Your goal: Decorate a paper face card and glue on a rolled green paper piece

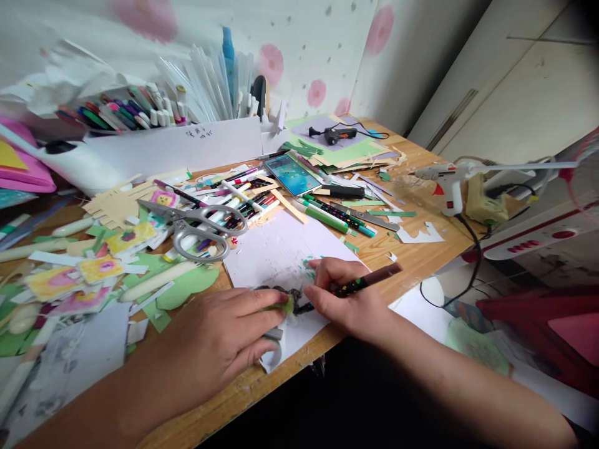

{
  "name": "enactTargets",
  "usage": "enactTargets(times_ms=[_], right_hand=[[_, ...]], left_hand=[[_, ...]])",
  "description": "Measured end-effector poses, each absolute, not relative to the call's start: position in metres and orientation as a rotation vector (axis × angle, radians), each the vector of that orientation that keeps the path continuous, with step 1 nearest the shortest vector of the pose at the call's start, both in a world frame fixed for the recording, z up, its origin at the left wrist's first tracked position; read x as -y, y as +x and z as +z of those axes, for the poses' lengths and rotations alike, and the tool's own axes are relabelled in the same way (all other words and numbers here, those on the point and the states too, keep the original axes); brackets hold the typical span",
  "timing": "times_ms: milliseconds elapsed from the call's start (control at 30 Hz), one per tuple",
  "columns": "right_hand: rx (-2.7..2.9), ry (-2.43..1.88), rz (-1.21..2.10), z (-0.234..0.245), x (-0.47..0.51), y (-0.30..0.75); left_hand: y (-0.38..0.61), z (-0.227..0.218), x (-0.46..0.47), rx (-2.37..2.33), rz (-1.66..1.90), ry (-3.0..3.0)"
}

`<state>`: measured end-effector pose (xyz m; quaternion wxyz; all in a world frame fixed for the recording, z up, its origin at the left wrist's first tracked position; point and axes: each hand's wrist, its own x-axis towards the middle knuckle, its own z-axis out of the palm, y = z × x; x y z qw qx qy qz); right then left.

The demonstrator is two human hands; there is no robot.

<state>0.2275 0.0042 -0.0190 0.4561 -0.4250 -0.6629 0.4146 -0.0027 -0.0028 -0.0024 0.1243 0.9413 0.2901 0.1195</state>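
My right hand grips a black, speckled marker pen with a brown end, its tip low and pointing left. My left hand closes on a small paper piece with dark edges and a yellow-green patch; the fingers hide most of it. The marker's tip meets or nearly meets this piece; I cannot tell which. Beneath both hands lies a white sheet with green marks and faint smudges. Grey-handled scissors rest beyond my left hand.
Loose markers and a phone lie behind the sheet. Painted paper cut-outs and green scraps crowd the left. A white glue gun with a cord stands at the right edge; a black one lies farther back. A pen box lines the wall.
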Motion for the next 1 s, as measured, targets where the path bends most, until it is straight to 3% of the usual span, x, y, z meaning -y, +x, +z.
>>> enactTargets(times_ms=[1000], right_hand=[[1.812, -0.951, 0.934, -0.0152, -0.0029, 0.2278]], left_hand=[[-0.0015, 0.0010, 0.0034, -0.831, 0.361, 2.705]])
